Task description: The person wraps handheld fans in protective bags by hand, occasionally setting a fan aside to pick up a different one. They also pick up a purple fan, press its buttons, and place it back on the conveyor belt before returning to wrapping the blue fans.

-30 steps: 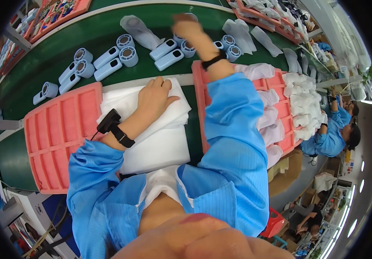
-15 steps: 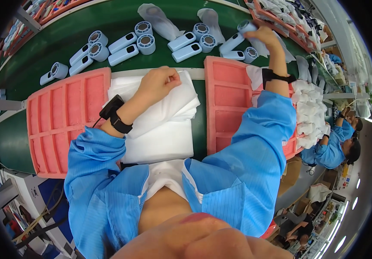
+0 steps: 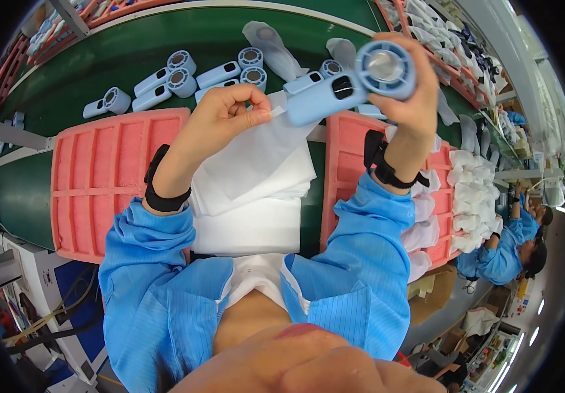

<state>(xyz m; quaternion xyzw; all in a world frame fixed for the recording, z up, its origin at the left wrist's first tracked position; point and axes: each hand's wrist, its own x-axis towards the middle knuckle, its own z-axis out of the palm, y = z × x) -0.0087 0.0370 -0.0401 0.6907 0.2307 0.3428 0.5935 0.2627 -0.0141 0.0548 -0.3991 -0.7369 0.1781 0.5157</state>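
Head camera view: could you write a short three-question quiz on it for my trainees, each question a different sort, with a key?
1. True or false: the right hand holds the blue device by its round end.
2. The left hand pinches: A) a sleeve cuff; B) thin white wrapping; C) a wristband.
3. Fill in: the tray left of the white stack is ___ in colour.

Key: 1 true; 2 B; 3 pink.
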